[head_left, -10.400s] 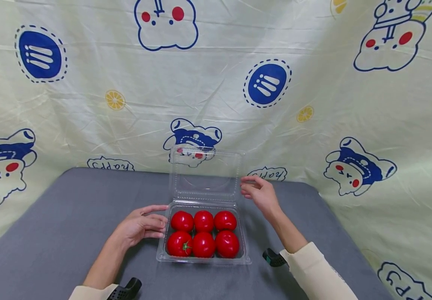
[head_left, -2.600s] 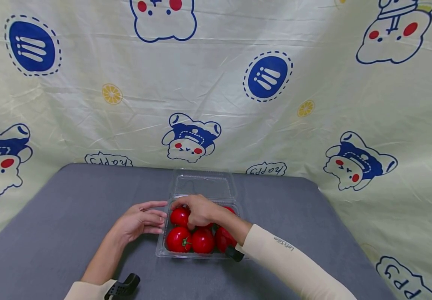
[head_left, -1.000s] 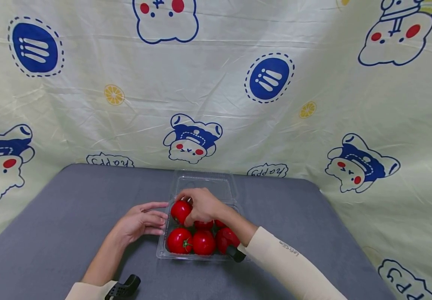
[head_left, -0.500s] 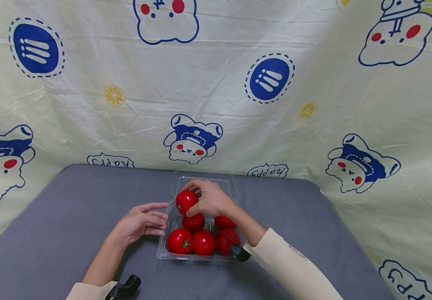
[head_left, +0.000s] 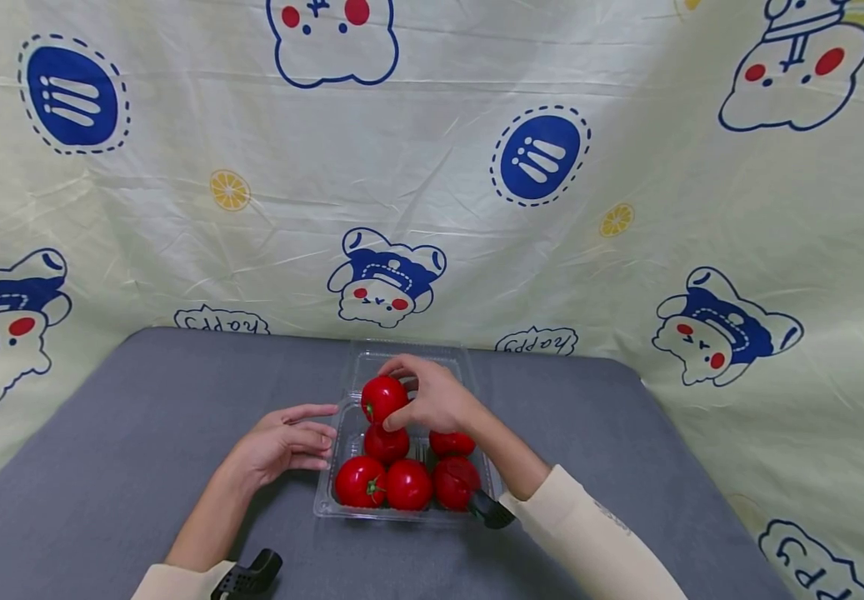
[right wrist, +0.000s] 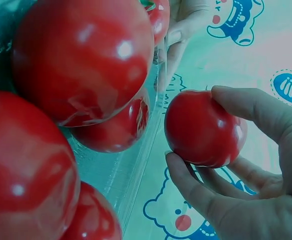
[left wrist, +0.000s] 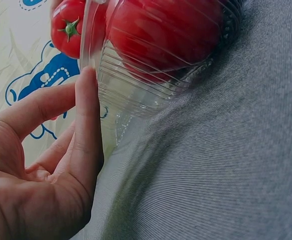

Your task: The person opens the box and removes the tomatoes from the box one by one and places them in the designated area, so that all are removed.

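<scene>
Right hand (head_left: 435, 396) has thumb and fingers clamped round one tomato (head_left: 382, 397), held up near the clear box's (head_left: 325, 506) back edge — a side grip, presumably to keep clear of the five other tomatoes (head_left: 409, 485) inside; left hand (head_left: 282, 446), fingers loosely apart, sits at its left edge, probably steadying it. Lid (head_left: 362, 360) open; grey table (head_left: 177, 417), bear-printed curtain (head_left: 432, 167) beyond its far edge.

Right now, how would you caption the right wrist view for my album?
A glossy red tomato in the right hand's grip, near the clear plastic clamshell holding more tomatoes.
</scene>
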{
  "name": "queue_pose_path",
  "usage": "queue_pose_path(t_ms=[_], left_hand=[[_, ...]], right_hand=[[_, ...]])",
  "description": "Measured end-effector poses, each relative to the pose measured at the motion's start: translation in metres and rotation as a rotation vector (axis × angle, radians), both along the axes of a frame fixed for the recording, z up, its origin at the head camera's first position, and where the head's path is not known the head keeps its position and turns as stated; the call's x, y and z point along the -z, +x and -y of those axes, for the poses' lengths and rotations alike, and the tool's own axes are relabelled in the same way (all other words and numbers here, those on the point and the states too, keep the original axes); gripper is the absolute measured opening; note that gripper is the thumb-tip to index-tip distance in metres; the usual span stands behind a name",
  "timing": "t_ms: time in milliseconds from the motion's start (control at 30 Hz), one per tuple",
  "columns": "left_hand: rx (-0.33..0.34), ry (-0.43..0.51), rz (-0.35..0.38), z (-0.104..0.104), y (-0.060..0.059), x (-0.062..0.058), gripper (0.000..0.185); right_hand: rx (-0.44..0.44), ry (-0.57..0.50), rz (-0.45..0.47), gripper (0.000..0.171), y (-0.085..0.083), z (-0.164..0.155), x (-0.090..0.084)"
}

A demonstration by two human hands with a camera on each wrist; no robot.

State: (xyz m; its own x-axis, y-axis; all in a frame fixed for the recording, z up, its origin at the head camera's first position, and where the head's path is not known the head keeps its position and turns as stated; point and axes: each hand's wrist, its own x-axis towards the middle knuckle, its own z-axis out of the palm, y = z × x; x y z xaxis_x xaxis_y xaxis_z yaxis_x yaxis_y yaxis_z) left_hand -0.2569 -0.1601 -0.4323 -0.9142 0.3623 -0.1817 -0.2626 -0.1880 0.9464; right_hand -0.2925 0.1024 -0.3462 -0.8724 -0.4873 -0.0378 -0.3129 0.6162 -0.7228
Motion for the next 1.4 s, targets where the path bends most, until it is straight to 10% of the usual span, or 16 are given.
queue_pose_path(t_ms=[1400], left_hand=[[-0.01,-0.025,-0.01,-0.001,-0.002,0.003,0.057]], right_hand=[[0.276,-0.238,0.029,0.069,0.011,-0.08,0.012]])
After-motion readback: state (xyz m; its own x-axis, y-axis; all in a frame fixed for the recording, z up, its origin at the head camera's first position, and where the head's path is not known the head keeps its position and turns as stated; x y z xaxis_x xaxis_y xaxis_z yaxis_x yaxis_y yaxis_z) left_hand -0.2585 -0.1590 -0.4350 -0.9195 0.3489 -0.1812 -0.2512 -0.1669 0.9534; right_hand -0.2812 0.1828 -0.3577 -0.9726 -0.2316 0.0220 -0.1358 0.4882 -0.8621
